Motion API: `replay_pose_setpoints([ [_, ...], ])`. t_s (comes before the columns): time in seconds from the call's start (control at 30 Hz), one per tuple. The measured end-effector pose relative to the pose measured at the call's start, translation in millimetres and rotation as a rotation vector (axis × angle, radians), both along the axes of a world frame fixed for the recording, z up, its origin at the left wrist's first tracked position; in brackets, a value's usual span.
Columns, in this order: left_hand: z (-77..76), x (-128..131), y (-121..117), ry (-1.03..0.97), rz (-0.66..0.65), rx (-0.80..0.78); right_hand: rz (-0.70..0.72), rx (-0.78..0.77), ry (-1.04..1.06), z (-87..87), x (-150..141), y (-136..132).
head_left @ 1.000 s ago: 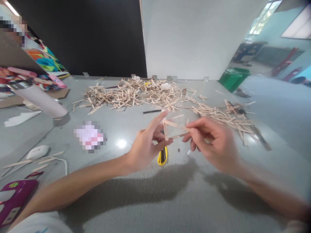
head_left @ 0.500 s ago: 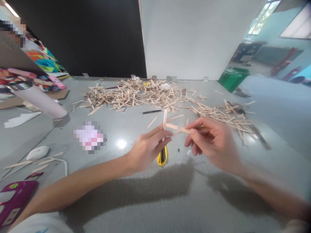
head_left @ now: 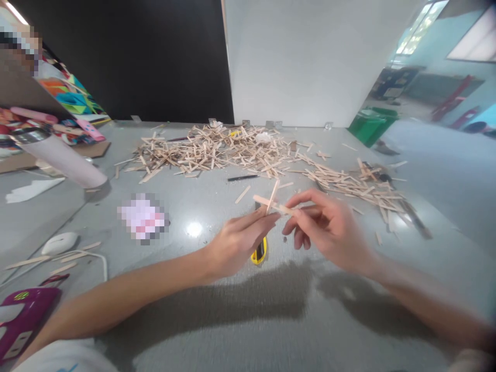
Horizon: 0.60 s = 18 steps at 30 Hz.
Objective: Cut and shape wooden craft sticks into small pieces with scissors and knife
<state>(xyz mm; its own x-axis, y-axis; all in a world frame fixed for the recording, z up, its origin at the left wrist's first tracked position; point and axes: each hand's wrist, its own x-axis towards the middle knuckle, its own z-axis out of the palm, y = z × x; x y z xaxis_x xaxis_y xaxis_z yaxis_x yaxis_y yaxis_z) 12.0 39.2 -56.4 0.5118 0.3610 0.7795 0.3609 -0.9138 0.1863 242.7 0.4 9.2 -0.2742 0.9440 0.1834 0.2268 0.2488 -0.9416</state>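
My left hand (head_left: 240,240) and my right hand (head_left: 329,230) meet above the grey table (head_left: 232,320), both pinched on a small piece made of crossed wooden sticks (head_left: 271,202). The left fingers grip its lower end and the right fingertips hold its right end. A yellow utility knife (head_left: 259,252) lies on the table just under my left hand. One loose stick (head_left: 243,194) lies beyond the hands.
A wide heap of wooden sticks (head_left: 217,150) covers the back of the table, with another spread (head_left: 356,186) at the right. A black pen (head_left: 242,178), a pink tube (head_left: 62,157), a white mouse (head_left: 60,243) and a magenta device (head_left: 19,318) lie around. A green bin (head_left: 372,124) stands beyond the table.
My left hand's raised finger came down and closed onto the stick piece. The piece tilted and sank lower, and both hands drew closer together.
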Motion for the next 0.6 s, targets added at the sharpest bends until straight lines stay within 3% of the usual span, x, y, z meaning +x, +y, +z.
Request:
replay_pose_setpoints([
  [0.17, 2.2, 4, -1, -0.078, -0.024, -0.068, 0.024, 0.010, -0.007, -2.9, 1, 1],
  [0.4, 17.2, 7, -6, -0.215, -0.003, -0.345, 0.011, -0.026, -0.037, 1.5, 3, 1],
  [0.6, 19.1, 8, -8, -0.279, 0.013, -0.419, -0.271, 0.468, -0.449, 3.7, 8, 7],
])
